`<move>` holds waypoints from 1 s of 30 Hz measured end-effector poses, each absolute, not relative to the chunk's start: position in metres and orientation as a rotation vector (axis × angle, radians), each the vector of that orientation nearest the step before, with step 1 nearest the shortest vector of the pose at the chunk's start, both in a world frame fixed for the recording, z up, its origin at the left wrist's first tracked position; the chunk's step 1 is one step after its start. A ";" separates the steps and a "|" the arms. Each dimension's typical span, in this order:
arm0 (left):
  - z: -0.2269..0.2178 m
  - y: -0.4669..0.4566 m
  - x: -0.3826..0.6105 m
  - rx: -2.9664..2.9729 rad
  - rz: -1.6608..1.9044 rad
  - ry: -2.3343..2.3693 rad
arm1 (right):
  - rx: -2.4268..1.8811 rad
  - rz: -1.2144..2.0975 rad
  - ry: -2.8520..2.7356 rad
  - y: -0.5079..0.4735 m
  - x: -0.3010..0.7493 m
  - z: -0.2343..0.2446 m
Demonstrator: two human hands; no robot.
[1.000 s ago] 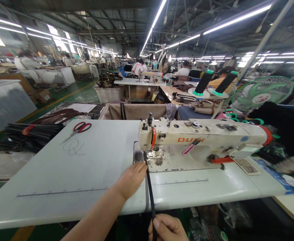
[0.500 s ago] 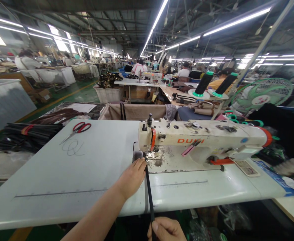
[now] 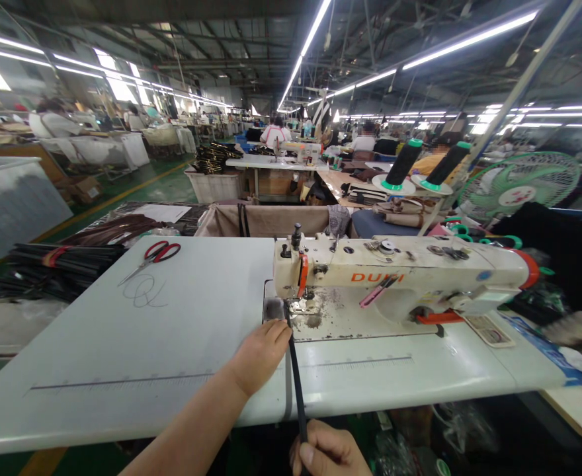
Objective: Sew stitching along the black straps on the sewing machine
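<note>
A narrow black strap (image 3: 296, 377) runs from under the needle area of the white sewing machine (image 3: 390, 274) down over the table's front edge. My left hand (image 3: 266, 347) rests on the table just in front of the presser foot, its fingertips closed on the strap near the needle plate (image 3: 301, 306). Lower down, past the edge, my right hand (image 3: 331, 451) pinches the strap between thumb and fingers. The strap's far end is hidden at the machine, and its lower end drops out of view.
Red-handled scissors (image 3: 156, 254) lie on the white table (image 3: 196, 317) at left. Bundled black strips (image 3: 57, 268) sit beyond its left edge. Thread cones (image 3: 404, 165) and a green fan (image 3: 519, 188) stand behind the machine. A fabric-lined bin (image 3: 281, 218) is behind the table.
My left hand has slid slightly back toward me along the strap, away from the needle. My right hand has shifted up a little, still pinching the strap.
</note>
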State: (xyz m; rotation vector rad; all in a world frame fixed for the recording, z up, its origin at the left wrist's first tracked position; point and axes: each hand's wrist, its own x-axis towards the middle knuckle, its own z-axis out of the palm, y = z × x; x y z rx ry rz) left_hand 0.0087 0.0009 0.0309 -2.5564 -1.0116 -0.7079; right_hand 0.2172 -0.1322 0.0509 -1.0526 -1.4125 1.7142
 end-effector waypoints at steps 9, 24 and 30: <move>0.033 0.002 0.009 -2.574 -0.649 -0.972 | -1.201 1.540 -1.236 -0.133 0.202 0.036; 0.038 0.001 0.007 -2.575 -0.640 -0.942 | -1.138 1.647 -0.843 -0.097 0.178 0.071; 0.034 0.001 0.006 -2.586 -0.679 -1.008 | -1.191 1.690 -0.841 -0.101 0.182 0.074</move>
